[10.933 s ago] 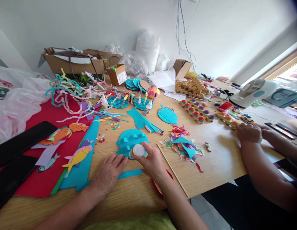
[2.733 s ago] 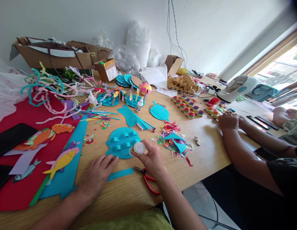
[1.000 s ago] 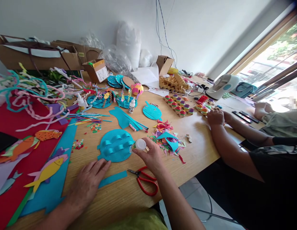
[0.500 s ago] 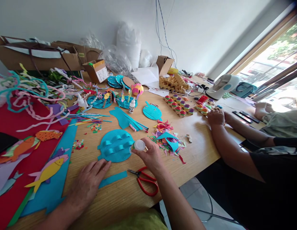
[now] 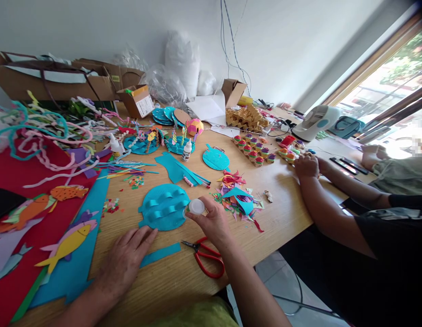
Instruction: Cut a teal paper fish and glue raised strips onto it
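Observation:
My right hand (image 5: 212, 221) is wrapped round a small glue bottle (image 5: 196, 206), its round white base facing me and its tip hidden at the right edge of a blue disc (image 5: 166, 221). Rows of raised blue strips arch across that disc, which lies flat on the table. My left hand (image 5: 124, 254) rests palm down with fingers stretched out, fingertips at the disc's lower left edge. A loose blue strip (image 5: 161, 255) lies just right of the left hand. Below my right hand, red-handled scissors (image 5: 206, 256) lie with their blades slightly apart.
Paper scraps (image 5: 240, 197) are heaped to the right, and a co-worker's hands (image 5: 308, 167) work beyond them. Paper fish (image 5: 66, 240) lie on coloured sheets at left. Another glue bottle (image 5: 186, 151) stands behind the disc. Painted egg-carton pieces (image 5: 253, 149) sit farther back.
My right hand has shifted the glue bottle very slightly left along the disc's right edge. My left hand stays in place.

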